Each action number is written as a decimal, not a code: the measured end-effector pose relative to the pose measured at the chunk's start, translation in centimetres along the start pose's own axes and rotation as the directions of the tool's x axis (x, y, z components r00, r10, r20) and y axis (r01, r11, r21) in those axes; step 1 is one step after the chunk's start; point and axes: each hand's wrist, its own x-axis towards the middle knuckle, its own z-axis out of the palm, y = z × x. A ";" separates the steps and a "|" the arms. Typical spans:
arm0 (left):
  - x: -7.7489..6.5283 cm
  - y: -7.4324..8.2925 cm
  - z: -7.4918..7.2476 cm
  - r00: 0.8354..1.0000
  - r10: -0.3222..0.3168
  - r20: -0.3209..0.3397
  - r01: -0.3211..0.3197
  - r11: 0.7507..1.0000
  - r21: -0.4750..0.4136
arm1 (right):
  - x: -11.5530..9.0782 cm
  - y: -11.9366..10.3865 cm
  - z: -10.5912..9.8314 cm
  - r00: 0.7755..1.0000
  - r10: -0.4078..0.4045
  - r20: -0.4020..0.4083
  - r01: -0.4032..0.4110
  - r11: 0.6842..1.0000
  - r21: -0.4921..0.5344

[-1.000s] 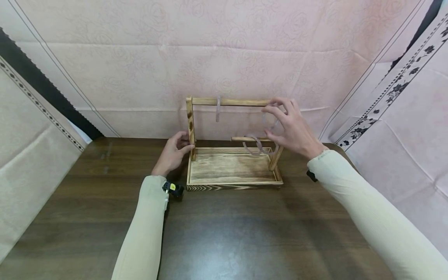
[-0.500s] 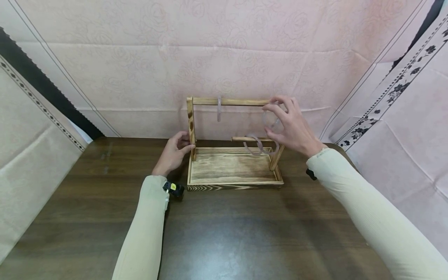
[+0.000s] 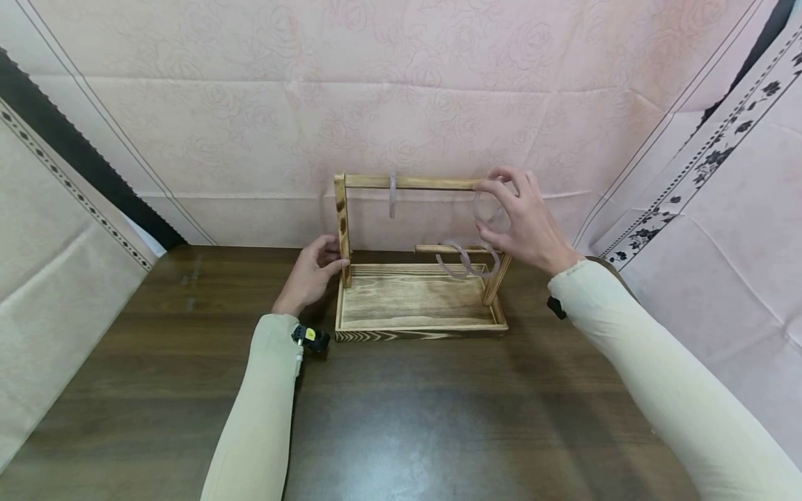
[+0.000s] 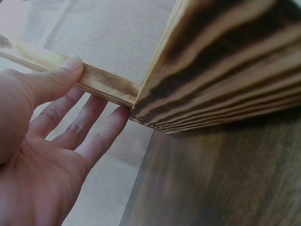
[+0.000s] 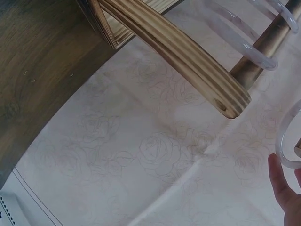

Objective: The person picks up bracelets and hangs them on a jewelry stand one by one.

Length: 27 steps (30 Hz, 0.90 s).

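A wooden jewellery stand [image 3: 420,299] has a tray base, a tall left post [image 4: 110,87] with a long top bar [image 3: 432,184], and a shorter right post [image 5: 188,52] with a lower bar. My left hand [image 3: 313,271] holds the left post, thumb on one side and fingers on the other. My right hand [image 3: 525,219] pinches a clear, pale bangle [image 5: 281,139] at the top bar's right end. The bar's tip shows inside the ring in the right wrist view. One bangle [image 3: 392,198] hangs on the top bar. Two lavender bangles [image 3: 465,259] hang on the lower bar.
The stand sits on a dark brown wooden table [image 3: 401,417], close to its back edge. Pale rose-patterned cloth [image 3: 401,104] hangs behind, and more cloth flanks both sides. A small black device [image 3: 310,337] is strapped to the left wrist.
My right hand has shifted slightly right and up with its bangle, and more of the ring now shows between thumb and fingers. The left hand stays on the post.
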 end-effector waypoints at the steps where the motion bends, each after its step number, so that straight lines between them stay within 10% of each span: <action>1: 0.0 0.0 0.0 1.000 0.001 0.000 -0.001 1.000 0.001 | 0.1 0.0 0.0 1.000 0.001 -0.002 -0.001 1.000 0.002; 27: 0.0 0.1 0.0 1.000 -0.003 0.001 0.003 1.000 -0.003 | 1.1 -0.3 1.3 1.000 0.003 -0.001 -0.003 0.999 0.037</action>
